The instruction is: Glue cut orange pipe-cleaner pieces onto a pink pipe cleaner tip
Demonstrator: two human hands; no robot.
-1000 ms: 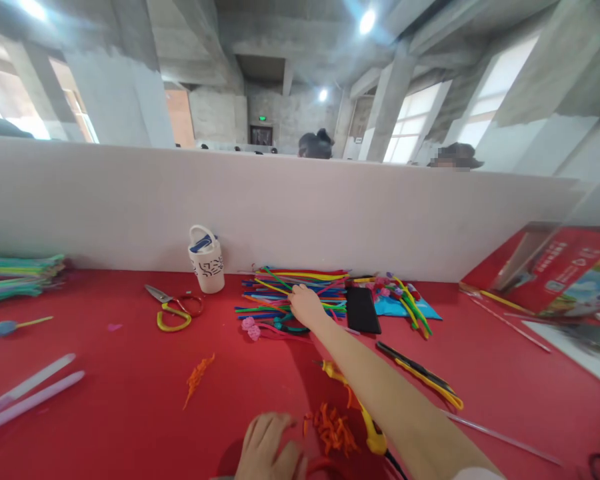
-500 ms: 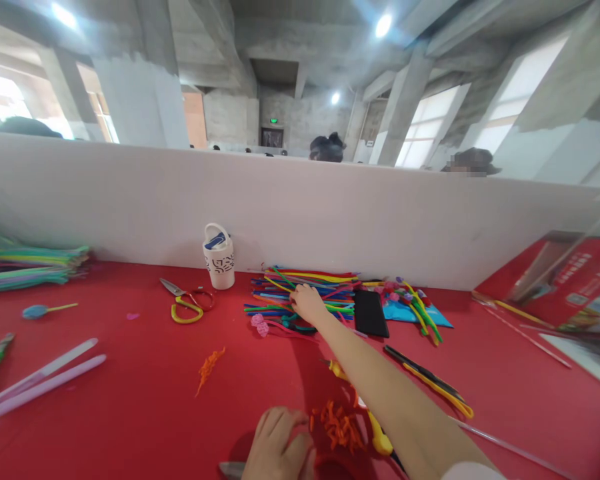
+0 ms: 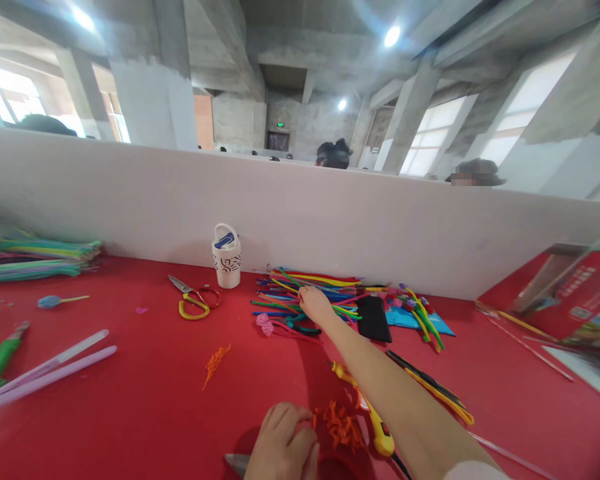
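Observation:
My right hand [image 3: 314, 304] reaches into a pile of colourful pipe cleaners [image 3: 280, 308] by the white partition. Its fingers are pinched together at a green pipe cleaner [image 3: 289, 277]. My left hand [image 3: 283, 443] is at the table's near edge with its fingers curled inward; what they hold is hidden. A pointed metal blade [image 3: 237, 463] sticks out from beneath it on the left. To its right lies a heap of short orange clippings [image 3: 341, 427]. A yellow tool with a black cord [image 3: 381, 433] lies partly under my right forearm.
Yellow-and-red-handled scissors [image 3: 193, 303] and a white cup [image 3: 227, 259] stand left of the pile. Right of it are a black phone-like slab [image 3: 374, 319] and a blue packet [image 3: 405, 319]. A pink hair-straightener-like tool [image 3: 55, 380] and a green-handled tool [image 3: 3, 360] lie far left.
The whole view has shifted slightly, with the table things appearing a bit further right. My right hand stays at the pipe cleaner pile and my left hand stays near the table edge.

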